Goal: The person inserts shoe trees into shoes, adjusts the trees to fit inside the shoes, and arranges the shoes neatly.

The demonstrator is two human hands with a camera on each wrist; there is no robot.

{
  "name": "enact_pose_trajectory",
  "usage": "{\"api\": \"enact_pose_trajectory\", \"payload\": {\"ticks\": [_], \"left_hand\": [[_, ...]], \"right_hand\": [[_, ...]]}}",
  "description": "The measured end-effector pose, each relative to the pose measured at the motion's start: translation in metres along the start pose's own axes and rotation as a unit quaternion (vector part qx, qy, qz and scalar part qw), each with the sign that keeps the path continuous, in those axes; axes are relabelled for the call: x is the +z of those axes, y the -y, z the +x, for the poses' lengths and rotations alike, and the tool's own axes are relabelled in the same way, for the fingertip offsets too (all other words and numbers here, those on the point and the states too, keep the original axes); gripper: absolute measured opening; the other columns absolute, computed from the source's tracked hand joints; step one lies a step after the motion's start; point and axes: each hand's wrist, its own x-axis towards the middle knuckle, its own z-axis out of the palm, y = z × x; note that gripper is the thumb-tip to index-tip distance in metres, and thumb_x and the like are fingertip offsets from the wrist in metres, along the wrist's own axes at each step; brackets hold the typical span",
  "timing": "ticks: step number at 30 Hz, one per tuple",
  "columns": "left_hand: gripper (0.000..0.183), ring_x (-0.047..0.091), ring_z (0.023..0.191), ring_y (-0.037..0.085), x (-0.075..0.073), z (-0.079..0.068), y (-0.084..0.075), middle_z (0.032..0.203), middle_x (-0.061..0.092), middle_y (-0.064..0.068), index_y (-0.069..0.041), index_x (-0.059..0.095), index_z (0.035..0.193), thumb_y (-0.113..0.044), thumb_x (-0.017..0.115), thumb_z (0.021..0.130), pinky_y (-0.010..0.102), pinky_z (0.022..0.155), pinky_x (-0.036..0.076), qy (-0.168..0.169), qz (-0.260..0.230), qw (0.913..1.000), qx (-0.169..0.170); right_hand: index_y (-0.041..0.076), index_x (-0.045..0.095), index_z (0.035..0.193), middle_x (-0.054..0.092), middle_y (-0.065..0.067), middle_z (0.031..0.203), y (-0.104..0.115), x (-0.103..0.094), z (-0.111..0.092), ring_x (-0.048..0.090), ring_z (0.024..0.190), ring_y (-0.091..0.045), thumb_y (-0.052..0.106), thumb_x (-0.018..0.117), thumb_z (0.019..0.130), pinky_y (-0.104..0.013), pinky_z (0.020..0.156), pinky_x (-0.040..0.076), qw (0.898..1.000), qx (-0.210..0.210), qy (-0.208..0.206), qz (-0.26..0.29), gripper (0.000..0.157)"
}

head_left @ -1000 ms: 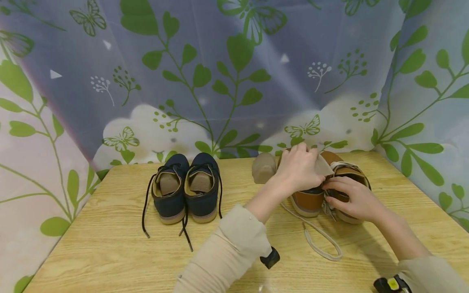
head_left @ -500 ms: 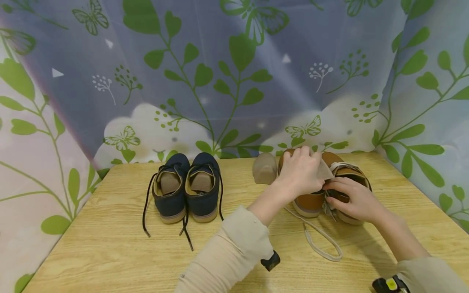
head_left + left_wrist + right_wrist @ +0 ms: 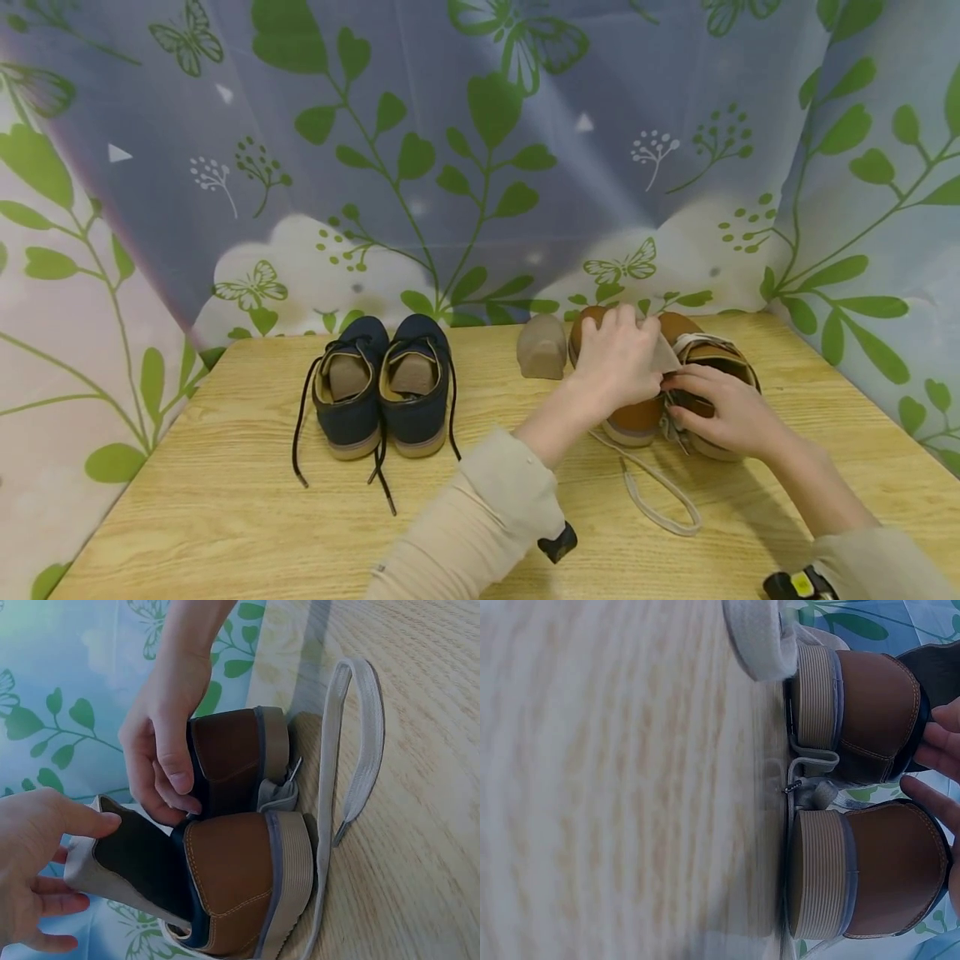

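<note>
In the head view, my left hand is over the left brown shoe. It grips a taupe shoe insert, which looks moulded and hollow. The insert slants up out of the shoe opening, with its lower end hidden inside. My right hand is between the two brown shoes. Its fingertips rest at the left shoe's collar, with the thumb on the outer side, so it seems to pinch the rim. Beside it stands the right brown shoe, its opening partly covered by the hand. Another taupe insert lies left of the shoes.
Two navy shoes with inserts inside and black laces hanging stand on the left of the wooden table. One beige lace loops over the wood in front of the brown shoes. A printed cloth backdrop closes off the back.
My left hand has sunk slightly toward me with the insert still in its grip. The right hand has barely moved.
</note>
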Motion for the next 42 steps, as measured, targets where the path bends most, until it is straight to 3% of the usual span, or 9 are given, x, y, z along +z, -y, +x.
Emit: {"api": "enact_pose_trajectory", "payload": {"ticks": [9, 26, 33, 42], "left_hand": [[0.055, 0.044, 0.112, 0.017, 0.008, -0.002, 0.002, 0.124, 0.045, -0.001, -0.027, 0.044, 0.133, -0.047, 0.060, 0.084, 0.039, 0.090, 0.035, 0.004, 0.000, 0.9999, -0.017], [0.051, 0.044, 0.110, 0.016, 0.020, 0.006, 0.008, 0.122, 0.045, -0.002, -0.028, 0.045, 0.130, -0.044, 0.062, 0.084, 0.040, 0.090, 0.035, -0.001, -0.009, 0.9999, -0.013], [0.052, 0.044, 0.111, 0.016, 0.026, 0.008, 0.008, 0.123, 0.044, -0.002, -0.029, 0.045, 0.130, -0.046, 0.062, 0.084, 0.041, 0.092, 0.035, 0.002, -0.004, 0.9997, -0.024], [0.053, 0.044, 0.111, 0.016, 0.030, 0.010, 0.007, 0.124, 0.043, -0.001, -0.028, 0.045, 0.130, -0.045, 0.063, 0.084, 0.041, 0.092, 0.035, 0.001, -0.009, 0.9997, -0.022]], "right_hand": [[0.006, 0.067, 0.104, 0.062, -0.010, 0.109, 0.001, 0.002, 0.000, 0.057, 0.099, -0.029, 0.010, 0.072, 0.076, -0.045, 0.078, 0.046, 1.000, -0.004, 0.003, -0.005, 0.029], [0.009, 0.067, 0.103, 0.062, -0.008, 0.108, 0.000, 0.001, 0.001, 0.057, 0.099, -0.029, 0.013, 0.073, 0.074, -0.045, 0.078, 0.045, 1.000, -0.007, -0.012, -0.008, 0.030], [0.006, 0.066, 0.102, 0.062, -0.009, 0.106, -0.002, 0.005, 0.001, 0.057, 0.097, -0.029, 0.009, 0.072, 0.074, -0.045, 0.079, 0.044, 0.999, -0.028, -0.015, -0.021, 0.030], [0.004, 0.065, 0.101, 0.062, -0.011, 0.104, -0.004, 0.008, -0.002, 0.057, 0.096, -0.032, 0.017, 0.068, 0.080, -0.045, 0.081, 0.042, 0.998, -0.047, -0.029, -0.030, 0.025]]}}
